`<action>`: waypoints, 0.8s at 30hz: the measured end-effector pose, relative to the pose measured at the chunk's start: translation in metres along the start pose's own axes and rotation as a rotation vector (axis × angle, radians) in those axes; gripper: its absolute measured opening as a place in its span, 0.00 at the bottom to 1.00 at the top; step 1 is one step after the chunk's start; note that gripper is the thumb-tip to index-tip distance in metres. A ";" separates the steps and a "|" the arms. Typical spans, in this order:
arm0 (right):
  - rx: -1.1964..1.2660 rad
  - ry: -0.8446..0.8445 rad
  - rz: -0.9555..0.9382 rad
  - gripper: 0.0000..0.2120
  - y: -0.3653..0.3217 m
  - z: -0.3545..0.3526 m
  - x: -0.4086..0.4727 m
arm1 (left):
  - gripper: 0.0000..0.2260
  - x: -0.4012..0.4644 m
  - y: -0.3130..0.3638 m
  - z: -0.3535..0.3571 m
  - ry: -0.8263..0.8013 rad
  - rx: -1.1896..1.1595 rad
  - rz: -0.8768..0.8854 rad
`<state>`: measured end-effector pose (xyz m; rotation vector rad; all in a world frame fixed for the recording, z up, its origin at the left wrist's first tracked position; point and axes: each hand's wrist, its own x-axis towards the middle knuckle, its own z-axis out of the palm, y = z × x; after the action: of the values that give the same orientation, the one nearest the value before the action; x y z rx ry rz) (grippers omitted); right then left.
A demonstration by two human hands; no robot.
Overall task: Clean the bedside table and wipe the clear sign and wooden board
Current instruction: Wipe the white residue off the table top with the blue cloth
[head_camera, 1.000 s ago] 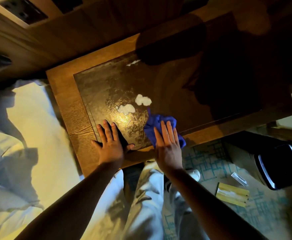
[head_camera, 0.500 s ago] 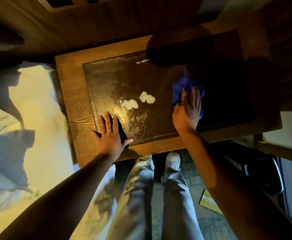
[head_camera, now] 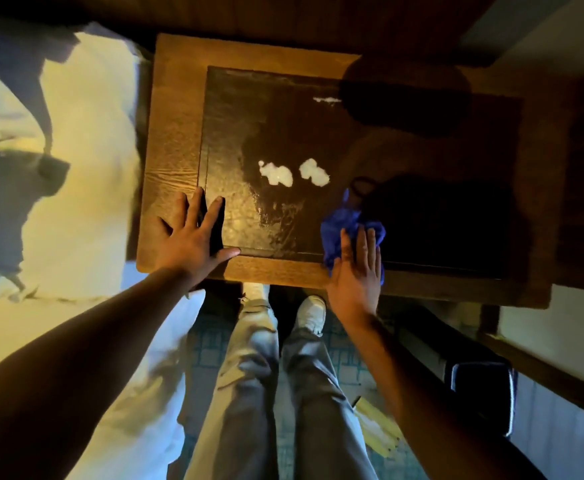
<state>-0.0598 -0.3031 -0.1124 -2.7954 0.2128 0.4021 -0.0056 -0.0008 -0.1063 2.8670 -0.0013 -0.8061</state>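
Note:
The bedside table (head_camera: 176, 133) has a light wooden frame around a dark glossy inset top. Two white foam blobs (head_camera: 292, 173) sit near the middle of the inset, and a thin white streak (head_camera: 327, 99) lies further back. My left hand (head_camera: 193, 237) rests flat with fingers spread on the front left corner. My right hand (head_camera: 356, 271) presses a crumpled blue cloth (head_camera: 349, 226) onto the front edge of the inset, right of the foam. The right half of the table is in deep shadow.
A bed with white sheets (head_camera: 86, 185) borders the table on the left. My legs and a white shoe (head_camera: 311, 313) stand on patterned carpet below. A dark bin (head_camera: 481, 393) is at lower right, with a yellow flat object (head_camera: 377, 427) on the floor beside it.
My right hand drew the blue cloth from the far right of the inset back toward the front edge. The left hand stayed planted on the corner. The view shifted.

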 end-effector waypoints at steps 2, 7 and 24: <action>0.001 0.020 -0.024 0.28 0.004 -0.006 0.015 | 0.46 0.002 0.000 0.003 -0.011 -0.017 -0.002; -0.044 0.067 -0.013 0.27 -0.008 -0.028 0.098 | 0.47 0.003 -0.001 0.009 0.017 0.002 0.004; -0.027 0.005 -0.068 0.27 -0.061 0.000 0.019 | 0.46 0.005 -0.001 0.013 0.006 0.060 0.002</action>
<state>-0.0307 -0.2470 -0.1011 -2.8217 0.1143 0.3842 -0.0084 -0.0019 -0.1196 2.9254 -0.0277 -0.8111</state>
